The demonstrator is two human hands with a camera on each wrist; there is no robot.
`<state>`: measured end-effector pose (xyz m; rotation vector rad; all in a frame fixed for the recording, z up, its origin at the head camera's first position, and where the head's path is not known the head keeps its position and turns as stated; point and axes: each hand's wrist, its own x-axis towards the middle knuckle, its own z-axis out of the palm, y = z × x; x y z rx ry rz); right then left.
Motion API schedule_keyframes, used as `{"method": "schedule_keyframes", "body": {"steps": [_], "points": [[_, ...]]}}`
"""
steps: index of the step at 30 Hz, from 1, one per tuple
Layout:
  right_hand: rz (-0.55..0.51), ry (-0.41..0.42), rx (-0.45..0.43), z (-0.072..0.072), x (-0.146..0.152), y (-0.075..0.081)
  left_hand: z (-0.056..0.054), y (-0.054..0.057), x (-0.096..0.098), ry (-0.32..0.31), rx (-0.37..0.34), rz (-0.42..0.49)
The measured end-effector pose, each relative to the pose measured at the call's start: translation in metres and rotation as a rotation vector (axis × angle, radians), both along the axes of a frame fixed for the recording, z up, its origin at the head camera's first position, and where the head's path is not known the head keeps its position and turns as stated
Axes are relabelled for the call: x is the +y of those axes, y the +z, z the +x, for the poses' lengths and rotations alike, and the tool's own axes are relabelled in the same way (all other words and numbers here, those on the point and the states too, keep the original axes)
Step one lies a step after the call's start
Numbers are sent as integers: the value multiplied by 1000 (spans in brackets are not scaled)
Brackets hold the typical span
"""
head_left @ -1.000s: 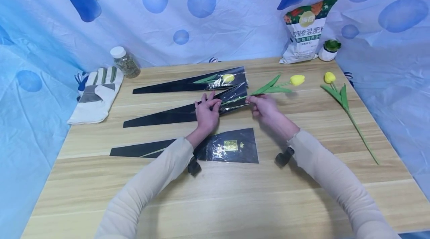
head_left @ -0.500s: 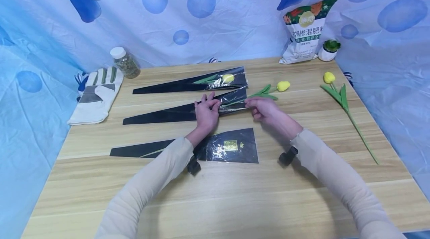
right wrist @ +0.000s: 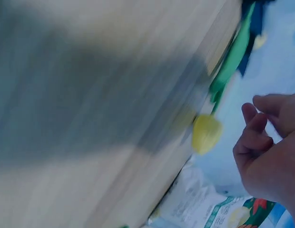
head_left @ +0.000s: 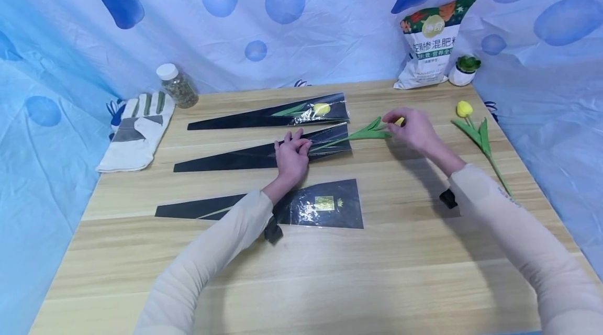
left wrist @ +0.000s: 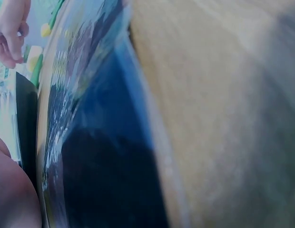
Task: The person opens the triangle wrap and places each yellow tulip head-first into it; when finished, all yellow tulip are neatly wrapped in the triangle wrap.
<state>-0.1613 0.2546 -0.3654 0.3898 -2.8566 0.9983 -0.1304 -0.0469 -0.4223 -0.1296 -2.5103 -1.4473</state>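
Observation:
Across the middle sleeve of black and clear film (head_left: 226, 157) lies my left hand (head_left: 292, 158), its thumb and index finger pinching the film while the other fingers spread out. A yellow tulip (head_left: 369, 132) has its green stem inside that sleeve, with leaves and bloom sticking out of the wide right end. Over the bloom hovers my right hand (head_left: 412, 128), fingers loosely bent, hiding most of it in the head view. The right wrist view shows the yellow bloom (right wrist: 207, 134) apart from these fingers, which hold nothing. In the left wrist view the sleeve's film (left wrist: 100, 128) appears close up.
Behind lies a sleeve (head_left: 245, 116) with a tulip inside; in front, another sleeve (head_left: 325, 212) with a gold label. A loose tulip (head_left: 480, 138) lies at right. Gloves (head_left: 136, 133), a jar (head_left: 178, 86), a fertilizer bag (head_left: 431, 44) and a potted succulent (head_left: 464, 70) line the back.
The tulip slid left, deeper into the middle sleeve. My right hand let go of the stem and moved right, over to the bloom. My left hand stayed in place.

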Motion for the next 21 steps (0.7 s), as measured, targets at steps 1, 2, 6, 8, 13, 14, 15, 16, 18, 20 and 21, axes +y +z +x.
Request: {"method": "schedule_keyframes", "body": {"steps": [1,2,6,8,13,14,15,16,18,20,21], "points": [[58,25,24,-4,4,1,0,0,0,1,2,-1],[111,50,40,-7,7,1,0,0,0,2,4,0],[257,126,84,-18,11,2,-1,-1,0,-2,20,3],[299,151,90,-22,10,1,-1,-1,0,-5,24,9],[360,165,67,-29,8,-2,-1,0,0,-5,9,8],[363,163,61,-30,8,-3,-1,0,0,-4,3,5],[360,162,56,-30,7,-4,-1,0,0,-3,-3,2],[353,162,53,-31,7,-4,-1,0,0,-4,-8,2],[349,165,51,-32,7,-6,-1,0,-1,-3,-16,2],[352,172,57,-32,7,-7,-2,0,-1,-5,-17,5],[354,178,61,-33,7,-8,-2,0,-2,-6,-16,8]]}}
